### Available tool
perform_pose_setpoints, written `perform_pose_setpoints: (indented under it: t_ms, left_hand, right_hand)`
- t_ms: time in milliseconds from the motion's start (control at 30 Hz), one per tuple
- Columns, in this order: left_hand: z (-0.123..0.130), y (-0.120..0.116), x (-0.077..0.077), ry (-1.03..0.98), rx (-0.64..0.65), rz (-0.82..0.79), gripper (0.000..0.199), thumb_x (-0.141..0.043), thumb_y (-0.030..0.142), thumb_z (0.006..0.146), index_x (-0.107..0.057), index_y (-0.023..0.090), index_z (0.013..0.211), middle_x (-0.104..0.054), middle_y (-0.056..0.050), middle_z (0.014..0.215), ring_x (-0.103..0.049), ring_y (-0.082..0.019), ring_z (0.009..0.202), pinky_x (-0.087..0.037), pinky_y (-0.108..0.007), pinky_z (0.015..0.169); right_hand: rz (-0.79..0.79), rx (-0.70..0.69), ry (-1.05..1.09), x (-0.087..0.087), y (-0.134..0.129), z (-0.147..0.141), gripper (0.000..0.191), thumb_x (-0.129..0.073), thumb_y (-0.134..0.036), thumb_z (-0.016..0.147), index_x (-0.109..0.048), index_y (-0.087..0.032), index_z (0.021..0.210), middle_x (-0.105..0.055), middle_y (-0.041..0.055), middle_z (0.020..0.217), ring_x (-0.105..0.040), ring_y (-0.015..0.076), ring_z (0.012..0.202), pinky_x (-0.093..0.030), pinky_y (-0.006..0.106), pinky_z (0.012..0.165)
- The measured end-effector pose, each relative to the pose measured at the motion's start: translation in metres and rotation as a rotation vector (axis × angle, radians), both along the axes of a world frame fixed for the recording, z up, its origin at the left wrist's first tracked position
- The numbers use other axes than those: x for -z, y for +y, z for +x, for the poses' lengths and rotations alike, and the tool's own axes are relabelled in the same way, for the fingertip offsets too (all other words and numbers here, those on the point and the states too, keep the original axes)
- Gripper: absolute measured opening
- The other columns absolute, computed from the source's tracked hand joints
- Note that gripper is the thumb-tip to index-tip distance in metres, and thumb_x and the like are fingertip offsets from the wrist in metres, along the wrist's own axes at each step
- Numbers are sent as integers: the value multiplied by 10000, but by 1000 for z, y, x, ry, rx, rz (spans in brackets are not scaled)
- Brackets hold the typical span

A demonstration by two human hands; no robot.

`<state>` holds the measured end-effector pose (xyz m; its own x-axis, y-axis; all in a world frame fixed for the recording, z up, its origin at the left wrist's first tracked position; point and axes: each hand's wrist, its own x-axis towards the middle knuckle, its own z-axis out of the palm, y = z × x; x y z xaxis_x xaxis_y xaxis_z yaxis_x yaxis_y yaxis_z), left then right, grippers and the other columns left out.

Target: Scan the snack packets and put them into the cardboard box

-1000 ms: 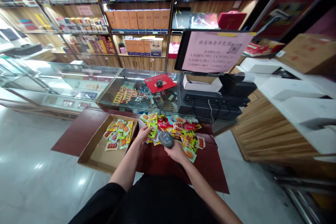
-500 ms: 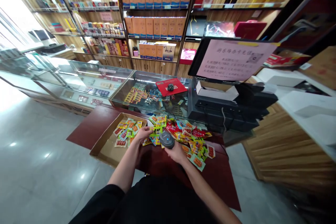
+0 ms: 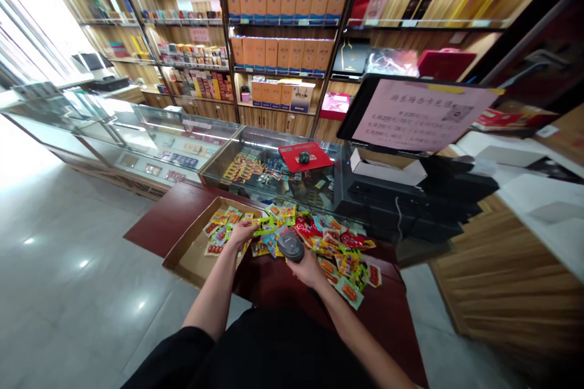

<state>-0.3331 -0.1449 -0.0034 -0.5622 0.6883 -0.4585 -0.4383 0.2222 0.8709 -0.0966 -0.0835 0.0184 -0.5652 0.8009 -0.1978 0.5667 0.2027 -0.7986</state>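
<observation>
The left hand (image 3: 241,233) pinches a green packet (image 3: 265,227) between its fingertips, at the right edge of a shallow cardboard box (image 3: 194,262). The right hand (image 3: 308,268) grips a dark handheld scanner (image 3: 291,245), to the right of the box. A small cluster of packets (image 3: 221,234) lies in the box's far part; a larger, mixed spread of loose packets (image 3: 349,264) lies to its right, on a dark red table (image 3: 152,219). The work looks partway along: more packets appear outside the box than in it. Overlap prevents a count, and the packet print is too small to read. The left forearm hides part of the box, and the right fist covers the scanner's handle.
</observation>
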Motion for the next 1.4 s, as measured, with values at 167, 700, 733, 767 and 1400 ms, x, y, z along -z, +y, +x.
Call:
perform_pose_setpoints:
  t_ms: [167,700,733,767,1400]
  left_hand:
    - [-47,-23,-13,-77,-274,60,293,-803,256,688,-634,117,883,-701,-60,780,-646,-90,588,-532,-195,603]
    - [56,77,23,-109,69,-95,320,-811,301,677,-636,119,873,-690,-57,748,-642,-101,579,-513,-195,545]
    - [71,87,28,-99,149,-107,318,-808,313,677,-636,127,869,-683,-45,724,-635,-98,572,-507,-191,542]
    - [87,96,33,-85,226,-125,312,-805,324,679,-636,133,859,-674,-32,697,-624,-93,561,-498,-185,534]
    - [282,174,109,392,527,-310,424,-861,175,514,-584,172,834,-644,-28,744,-645,-187,777,-457,-245,708]
  right_hand:
    - [-19,-35,24,-1,1,-10,165,-671,-272,687,-676,-183,825,-696,43,616,-706,232,708,-511,267,602]
    - [-85,213,-70,7,32,66,220,-676,-294,691,-710,-187,880,-727,55,690,-714,246,785,-508,263,629]
    - [-95,251,-80,8,34,78,217,-676,-293,692,-711,-188,879,-728,54,692,-714,245,786,-507,261,628]
    - [-105,287,-90,9,35,90,216,-678,-291,693,-713,-187,879,-728,54,691,-714,243,783,-505,260,625]
    - [-190,684,-67,22,41,229,196,-652,-280,730,-712,-155,869,-715,66,630,-710,233,690,-482,242,578]
